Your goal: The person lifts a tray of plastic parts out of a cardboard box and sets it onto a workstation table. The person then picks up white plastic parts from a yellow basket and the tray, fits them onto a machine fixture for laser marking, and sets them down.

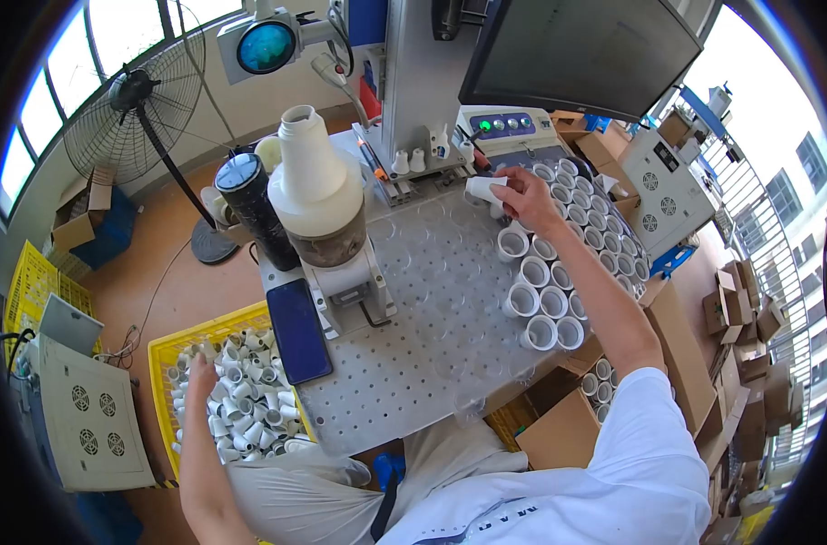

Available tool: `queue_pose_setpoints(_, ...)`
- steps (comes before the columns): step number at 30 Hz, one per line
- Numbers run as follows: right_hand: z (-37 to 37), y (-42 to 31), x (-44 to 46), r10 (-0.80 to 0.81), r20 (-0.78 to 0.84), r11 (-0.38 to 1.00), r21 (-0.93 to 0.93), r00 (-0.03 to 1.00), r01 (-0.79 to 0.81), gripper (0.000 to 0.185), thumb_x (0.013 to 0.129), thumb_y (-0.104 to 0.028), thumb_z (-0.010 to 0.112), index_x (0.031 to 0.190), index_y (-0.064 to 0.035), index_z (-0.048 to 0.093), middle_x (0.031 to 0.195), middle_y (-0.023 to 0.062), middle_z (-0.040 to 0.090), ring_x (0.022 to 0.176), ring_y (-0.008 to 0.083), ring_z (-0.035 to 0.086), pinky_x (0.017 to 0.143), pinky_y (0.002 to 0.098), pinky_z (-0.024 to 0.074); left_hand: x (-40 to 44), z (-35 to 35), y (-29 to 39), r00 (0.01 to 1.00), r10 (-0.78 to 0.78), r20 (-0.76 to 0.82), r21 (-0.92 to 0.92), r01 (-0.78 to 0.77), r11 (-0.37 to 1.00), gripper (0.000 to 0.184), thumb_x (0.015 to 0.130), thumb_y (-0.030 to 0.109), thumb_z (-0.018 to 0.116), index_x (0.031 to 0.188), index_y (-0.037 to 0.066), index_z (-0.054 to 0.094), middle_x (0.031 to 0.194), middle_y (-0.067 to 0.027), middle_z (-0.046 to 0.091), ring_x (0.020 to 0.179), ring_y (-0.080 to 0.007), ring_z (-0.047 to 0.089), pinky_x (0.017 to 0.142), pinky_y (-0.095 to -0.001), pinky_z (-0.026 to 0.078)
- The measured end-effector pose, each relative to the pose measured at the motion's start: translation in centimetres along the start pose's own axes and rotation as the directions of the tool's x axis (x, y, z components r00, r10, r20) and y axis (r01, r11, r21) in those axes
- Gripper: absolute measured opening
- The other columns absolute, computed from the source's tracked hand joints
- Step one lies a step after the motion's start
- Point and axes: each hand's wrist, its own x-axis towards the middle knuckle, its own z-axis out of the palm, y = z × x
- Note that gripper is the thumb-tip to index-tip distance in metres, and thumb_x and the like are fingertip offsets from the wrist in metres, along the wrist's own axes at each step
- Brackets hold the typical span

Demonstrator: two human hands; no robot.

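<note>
My right hand (pixel 525 197) is closed on a white plastic cup (pixel 486 188), held tilted over the back of the perforated metal table (pixel 350 400). Just right of and below that hand, many white cups (pixel 541 332) stand in rows, open ends up. My left hand (pixel 201 374) reaches into the yellow crate (pixel 164 350) at the lower left, over a heap of loose white cups (pixel 250 400). Its fingers are small and partly merge with the cups, so its grip cannot be made out.
A white fixture with a stacked cone (pixel 315 173) stands at the table's left, beside a black cylinder (pixel 243 195) and a phone (pixel 297 331). A monitor (pixel 581 54) hangs above the back. Cardboard boxes (pixel 563 431) are at the right, a fan (pixel 137 91) at the left.
</note>
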Motion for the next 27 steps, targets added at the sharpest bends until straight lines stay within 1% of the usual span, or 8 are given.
queue_pose_setpoints(5, 0.9, 4.4, 0.5, -0.067, -0.156, 0.996, 0.046, 0.985, 0.075, 0.036, 0.083, -0.020, 0.072, 0.110, -0.0002, 0.060, 0.075, 0.0029, 0.061, 0.061, 0.0077, 0.054, 0.053, 0.0234, 0.0418, -1.0, -3.3, -0.9, 0.873, -0.487, 0.021, -0.543, 0.419, 0.728, 0.036, 0.082, 0.008, 0.037, 0.115, -0.003, 0.047, 0.089, -0.0193, 0.062, 0.049, -0.0228, 0.059, 0.042, -0.0343, 0.045)
queue_pose_setpoints(7, 1.3, 4.2, 0.7, -0.102, -0.191, 0.989, 0.085, 0.976, 0.120, 0.035, 0.083, -0.019, 0.071, 0.110, -0.0001, 0.059, 0.073, 0.0013, 0.059, 0.060, 0.0072, 0.053, 0.053, 0.0234, 0.0413, -0.5, -2.2, 0.0, 0.845, -0.534, -0.007, -0.605, 0.422, 0.676, 0.036, 0.082, 0.008, 0.039, 0.114, -0.005, 0.047, 0.088, -0.0207, 0.062, 0.053, -0.0261, 0.061, 0.045, -0.0338, 0.047)
queue_pose_setpoints(9, 0.9, 4.7, 0.9, -0.071, -0.188, 0.987, 0.127, 0.980, 0.096, 0.034, 0.083, -0.020, 0.071, 0.109, -0.0001, 0.060, 0.072, 0.0010, 0.058, 0.058, 0.0065, 0.052, 0.051, 0.0233, 0.0405, 2.5, 3.6, -6.6, 0.991, -0.021, -0.130, -0.181, -0.003, 0.983, 0.033, 0.083, 0.007, 0.042, 0.112, -0.007, 0.049, 0.089, -0.0237, 0.060, 0.058, -0.0314, 0.062, 0.049, -0.0370, 0.050)
queue_pose_setpoints(10, 0.9, 4.7, 1.0, -0.075, -0.168, 0.984, 0.149, 0.983, 0.101, 0.034, 0.083, -0.020, 0.071, 0.109, -0.0001, 0.060, 0.072, 0.0010, 0.058, 0.058, 0.0065, 0.052, 0.051, 0.0233, 0.0405, 0.2, -1.4, 5.0, 0.897, -0.441, 0.020, -0.525, 0.385, 0.759, 0.023, 0.079, 0.004, 0.055, 0.098, -0.008, 0.059, 0.094, -0.0255, 0.060, 0.072, -0.0377, 0.064, 0.062, -0.0415, 0.054)
queue_pose_setpoints(12, 0.7, 4.7, 0.3, -0.073, -0.213, 0.988, 0.120, 0.974, 0.101, 0.034, 0.083, -0.021, 0.071, 0.108, -0.0005, 0.060, 0.071, 0.0007, 0.058, 0.056, 0.0060, 0.051, 0.050, 0.0232, 0.0398, 1.3, -1.2, 7.7, 0.930, -0.368, -0.017, -0.444, 0.323, 0.836, 0.020, 0.077, 0.003, 0.059, 0.093, -0.008, 0.062, 0.097, -0.0270, 0.059, 0.078, -0.0403, 0.064, 0.067, -0.0453, 0.054)
queue_pose_setpoints(15, 0.7, 4.9, 0.2, -0.103, -0.210, 0.984, 0.120, 0.972, 0.130, 0.034, 0.083, -0.022, 0.071, 0.108, -0.0006, 0.060, 0.070, 0.0005, 0.057, 0.056, 0.0064, 0.051, 0.051, 0.0232, 0.0401, 4.4, 1.4, 5.7, 0.998, 0.038, -0.055, 0.148, -0.029, 0.989, 0.022, 0.079, 0.003, 0.054, 0.098, -0.009, 0.058, 0.095, -0.0288, 0.058, 0.075, -0.0407, 0.064, 0.063, -0.0445, 0.055)
queue_pose_setpoints(24, 0.6, 4.9, 0.3, -0.128, -0.225, 0.986, 0.076, 0.966, 0.149, 0.035, 0.082, -0.023, 0.071, 0.106, -0.0003, 0.061, 0.073, 0.0014, 0.059, 0.059, 0.0067, 0.053, 0.053, 0.0227, 0.0437, 3.4, -1.1, 12.5, 0.912, -0.371, -0.172, -0.502, 0.243, 0.830, 0.021, 0.078, 0.009, 0.062, 0.094, -0.004, 0.061, 0.096, -0.0291, 0.059, 0.095, -0.0391, 0.062, 0.083, -0.0500, 0.049)
queue_pose_setpoints(27, 0.5, 4.8, 0.1, -0.119, -0.228, 0.987, 0.081, 0.966, 0.141, 0.034, 0.082, -0.023, 0.071, 0.106, -0.0001, 0.061, 0.073, 0.0015, 0.059, 0.060, 0.0068, 0.053, 0.053, 0.0224, 0.0441, 4.9, 0.1, 8.4, 0.982, 0.105, -0.157, 0.288, -0.056, 0.956, 0.029, 0.083, 0.010, 0.050, 0.107, -0.006, 0.051, 0.100, -0.0307, 0.058, 0.099, -0.0401, 0.060, 0.086, -0.0501, 0.048)
